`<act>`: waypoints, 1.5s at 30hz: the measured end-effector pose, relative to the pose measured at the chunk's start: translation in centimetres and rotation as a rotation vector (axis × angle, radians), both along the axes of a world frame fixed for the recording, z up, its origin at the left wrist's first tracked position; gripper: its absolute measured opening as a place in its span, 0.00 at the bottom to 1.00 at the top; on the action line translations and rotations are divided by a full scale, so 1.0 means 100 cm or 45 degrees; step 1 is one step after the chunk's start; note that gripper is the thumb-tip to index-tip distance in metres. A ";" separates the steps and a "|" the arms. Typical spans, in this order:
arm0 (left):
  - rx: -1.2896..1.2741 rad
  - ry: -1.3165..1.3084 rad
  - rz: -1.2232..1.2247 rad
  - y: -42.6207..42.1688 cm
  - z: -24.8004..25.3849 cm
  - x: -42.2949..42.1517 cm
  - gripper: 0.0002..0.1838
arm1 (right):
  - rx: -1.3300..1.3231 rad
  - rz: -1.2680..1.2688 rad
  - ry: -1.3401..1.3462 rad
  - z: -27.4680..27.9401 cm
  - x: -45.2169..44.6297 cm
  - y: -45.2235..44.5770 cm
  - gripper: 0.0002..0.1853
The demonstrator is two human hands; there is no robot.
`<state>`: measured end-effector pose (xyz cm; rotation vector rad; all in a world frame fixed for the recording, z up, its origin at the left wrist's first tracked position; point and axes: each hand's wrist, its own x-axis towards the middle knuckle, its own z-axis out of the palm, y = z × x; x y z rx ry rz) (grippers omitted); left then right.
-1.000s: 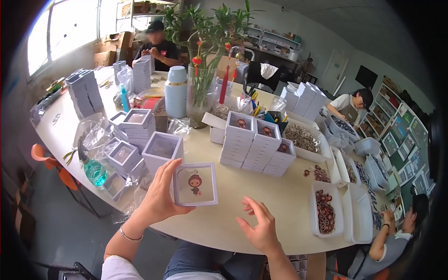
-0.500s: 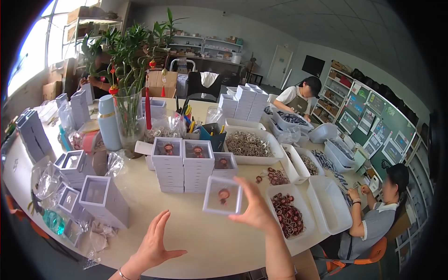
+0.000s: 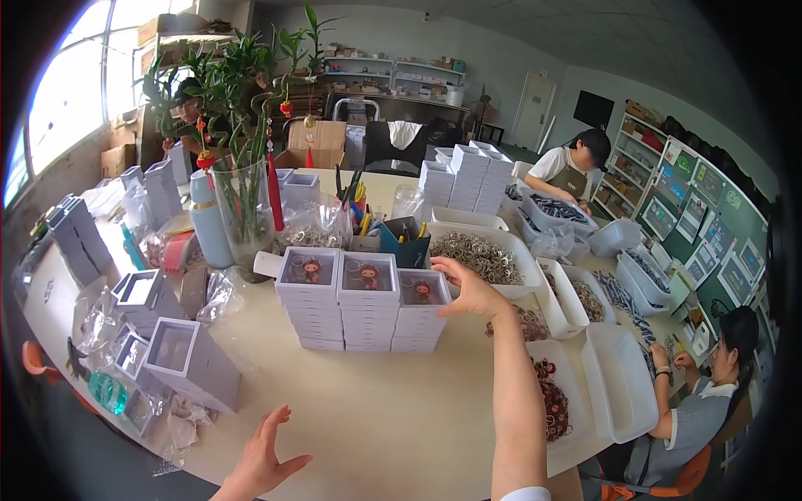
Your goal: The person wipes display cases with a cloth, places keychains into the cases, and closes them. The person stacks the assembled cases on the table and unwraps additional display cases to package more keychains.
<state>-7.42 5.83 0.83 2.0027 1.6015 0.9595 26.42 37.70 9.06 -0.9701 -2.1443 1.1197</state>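
Observation:
Stacked white display boxes stand on the table in three columns. Their clear lids show red-brown figure keychains inside. At the right-hand, shorter column, my right hand has its thumb and fingers around the edge of the top keychain box, which sits on that stack. Beside it rise the middle column and the left column. My left hand is low over the table's front, fingers spread, with nothing in it.
To the right, a white bin holds red keychains near an empty bin. Another bin is full of metal rings. At left are more boxes, plastic wrap and a blue bottle. Several people sit around the table.
My right hand has carried the keychain box forward onto the right-hand column. My left hand has lowered a little, still spread. The whole view has shifted slightly.

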 end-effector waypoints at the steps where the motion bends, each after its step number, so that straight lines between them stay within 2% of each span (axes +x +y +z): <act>1: 0.003 -0.001 -0.005 0.000 -0.002 -0.001 0.52 | -0.001 0.005 0.018 -0.002 0.001 0.001 0.56; 10: -0.032 -0.036 -0.041 -0.007 0.005 -0.003 0.48 | -0.045 0.029 0.055 -0.003 0.000 0.001 0.57; 12: 0.179 0.074 0.177 -0.011 0.015 -0.008 0.51 | 0.200 -0.043 -0.102 0.004 -0.001 -0.009 0.57; 13: 0.276 0.140 0.283 -0.012 0.021 -0.013 0.53 | 0.246 -0.146 -0.059 0.009 -0.003 -0.017 0.57; 15: 0.693 0.394 0.812 -0.007 0.037 -0.032 0.53 | 0.237 -0.327 0.165 0.017 -0.005 -0.039 0.52; 17: 0.833 0.518 1.222 0.006 0.056 -0.050 0.52 | 0.275 -0.364 0.331 0.016 -0.009 -0.061 0.51; 23: 0.656 -0.075 1.227 0.025 0.048 -0.082 0.55 | 0.388 -0.311 0.231 0.003 -0.035 -0.148 0.46; 24: 0.685 -0.088 1.256 0.027 0.045 -0.085 0.54 | 0.459 -0.340 0.209 -0.003 -0.040 -0.161 0.43; 27: 0.895 -0.121 1.085 0.020 0.046 -0.083 0.53 | 0.467 -0.339 0.178 -0.010 -0.055 -0.201 0.40; 31: 1.023 -0.525 0.371 0.002 0.048 -0.047 0.56 | 0.328 -0.196 0.333 -0.022 -0.086 -0.251 0.37; 32: 0.973 -0.592 0.198 -0.002 0.045 -0.038 0.58 | 0.262 -0.126 0.389 -0.023 -0.092 -0.262 0.39; 35: 0.530 -1.150 -0.131 -0.017 0.041 0.001 0.59 | 0.042 0.029 0.601 -0.027 -0.104 -0.285 0.45; 37: 0.195 -1.417 -0.149 -0.026 0.039 0.022 0.57 | -0.128 0.103 0.805 -0.033 -0.107 -0.294 0.50; 38: 0.108 -1.443 -0.176 -0.027 0.033 0.026 0.57 | -0.266 0.137 0.834 -0.033 -0.105 -0.300 0.55; 42: -0.071 -1.537 -0.178 -0.032 0.030 0.046 0.57 | -0.315 -0.012 0.910 -0.039 -0.097 -0.318 0.56; 45: -0.134 -1.481 -0.290 -0.033 0.024 0.055 0.57 | -0.388 -0.119 0.995 -0.042 -0.089 -0.330 0.56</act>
